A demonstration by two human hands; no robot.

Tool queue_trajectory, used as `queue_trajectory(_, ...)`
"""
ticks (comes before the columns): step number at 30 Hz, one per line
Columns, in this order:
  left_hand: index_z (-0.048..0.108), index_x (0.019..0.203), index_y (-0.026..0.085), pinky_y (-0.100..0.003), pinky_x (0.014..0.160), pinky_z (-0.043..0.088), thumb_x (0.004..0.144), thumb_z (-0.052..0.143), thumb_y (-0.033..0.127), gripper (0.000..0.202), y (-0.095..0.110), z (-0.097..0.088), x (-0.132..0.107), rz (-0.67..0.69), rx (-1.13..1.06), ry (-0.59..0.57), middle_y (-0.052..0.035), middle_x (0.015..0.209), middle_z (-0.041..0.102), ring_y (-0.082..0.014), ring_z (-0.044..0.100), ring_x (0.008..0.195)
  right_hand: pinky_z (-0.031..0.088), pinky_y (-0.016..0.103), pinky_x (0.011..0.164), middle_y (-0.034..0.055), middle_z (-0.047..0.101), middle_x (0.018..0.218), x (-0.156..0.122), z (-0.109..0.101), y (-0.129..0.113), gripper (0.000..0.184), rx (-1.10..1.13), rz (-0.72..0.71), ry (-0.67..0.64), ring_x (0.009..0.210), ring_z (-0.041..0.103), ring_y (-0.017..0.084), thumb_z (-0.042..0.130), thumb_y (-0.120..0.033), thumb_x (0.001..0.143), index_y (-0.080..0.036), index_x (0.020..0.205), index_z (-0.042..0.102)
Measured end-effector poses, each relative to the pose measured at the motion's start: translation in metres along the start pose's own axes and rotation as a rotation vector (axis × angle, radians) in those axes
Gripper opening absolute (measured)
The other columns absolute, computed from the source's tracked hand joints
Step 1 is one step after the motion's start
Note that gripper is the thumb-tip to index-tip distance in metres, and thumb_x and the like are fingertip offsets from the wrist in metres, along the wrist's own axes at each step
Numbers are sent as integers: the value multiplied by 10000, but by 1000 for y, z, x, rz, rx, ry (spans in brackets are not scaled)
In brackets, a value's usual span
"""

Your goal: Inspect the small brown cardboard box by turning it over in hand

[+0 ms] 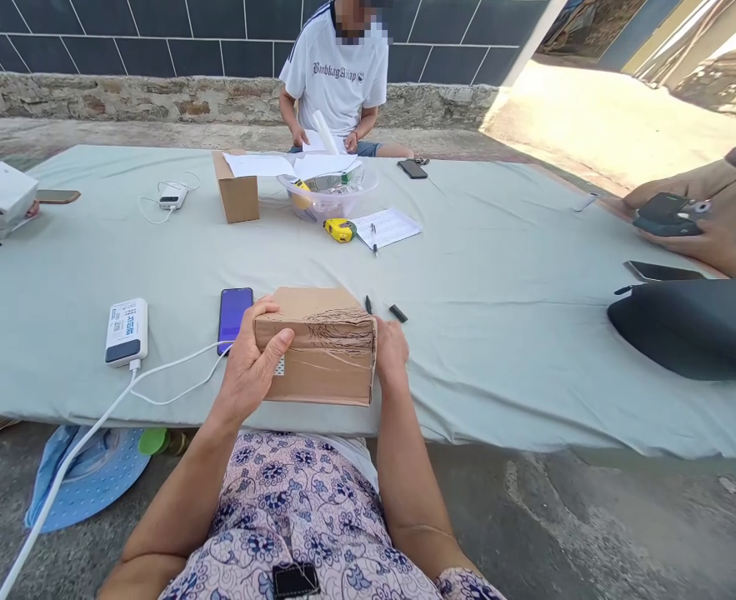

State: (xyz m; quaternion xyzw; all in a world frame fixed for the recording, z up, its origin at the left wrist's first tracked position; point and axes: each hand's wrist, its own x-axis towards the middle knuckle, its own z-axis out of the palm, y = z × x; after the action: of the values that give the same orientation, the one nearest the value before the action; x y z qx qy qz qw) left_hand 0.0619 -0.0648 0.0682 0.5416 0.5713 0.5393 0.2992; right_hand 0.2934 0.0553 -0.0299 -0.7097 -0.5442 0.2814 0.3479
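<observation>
A taped brown cardboard box (323,350) rests at the near edge of a pale green mat (480,333). My left hand (252,362) grips its left end, thumb over the front face and fingers curled round the top. On the other end, my right hand (391,350) presses against the box, its fingers mostly hidden behind it. A purple phone (235,317) lies just left of the box. A black pen (368,305) and its cap (398,313) lie just behind the box.
A white power bank (126,332) with a cable lies at left. Farther back stand a second cardboard box (236,190), a clear bowl (330,196), a yellow tape measure (340,229) and papers (388,227). One person sits opposite; another's hands hold a device (671,215) at right, above a dark bag (693,327).
</observation>
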Motion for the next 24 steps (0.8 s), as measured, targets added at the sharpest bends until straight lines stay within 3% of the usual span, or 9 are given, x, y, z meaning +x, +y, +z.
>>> queue_trajectory(2,556,1253,264,-448,1209,376,929,607,559,441,0,1,1,1,3,-8,-85,1535,530,-280,467,1463,444,337,804,83,651,856,0,-3,5,360,77,-19,2,880,578,237,545,-398,882,-165,1039,770)
queue_trajectory(4,551,1250,258,-448,1230,354,947,573,579,442,1,2,3,6,3,-14,-92,1540,524,-279,449,1480,457,329,743,40,608,758,-2,-9,8,464,171,-34,20,789,563,214,521,-486,875,-138,1098,732)
queue_trajectory(8,551,1254,248,-446,1228,359,975,492,640,484,0,5,7,29,2,-12,-109,1536,528,-277,440,1488,503,308,758,16,621,902,-19,-32,-5,636,397,-118,103,827,588,172,692,-578,743,-177,1232,619)
queue_trajectory(11,556,1262,239,-433,1223,364,990,436,664,519,1,7,9,42,9,-3,-120,1519,539,-266,446,1482,496,264,733,-29,608,855,-47,-54,-33,490,732,-367,285,750,574,116,854,-419,697,-225,1086,626)
queue_trajectory(13,559,1262,229,-410,1223,364,1008,397,653,520,2,9,10,55,7,-4,-124,1506,548,-249,450,1477,466,241,641,-64,548,707,-71,-65,-55,276,889,-587,424,620,529,97,789,-403,837,-238,969,612)
queue_trajectory(14,559,1260,225,-398,1217,372,1018,380,641,513,2,10,11,61,5,-9,-124,1496,556,-241,460,1467,459,244,597,-63,533,681,-83,-68,-64,243,926,-698,427,583,521,101,742,-442,894,-240,951,618)
queue_trajectory(19,572,1225,222,-372,1175,415,1044,335,584,469,5,14,12,87,1,2,-114,1436,596,-225,521,1395,480,273,534,13,660,786,-122,-61,-87,197,689,-1073,347,586,595,127,673,-361,983,-206,1100,706)
queue_trajectory(24,576,1207,230,-374,1198,401,1052,335,561,438,8,15,12,78,-2,6,-105,1423,606,-218,520,1395,524,298,595,48,749,880,-125,-49,-90,168,463,-1121,160,671,652,157,631,-273,1005,-215,1152,687)
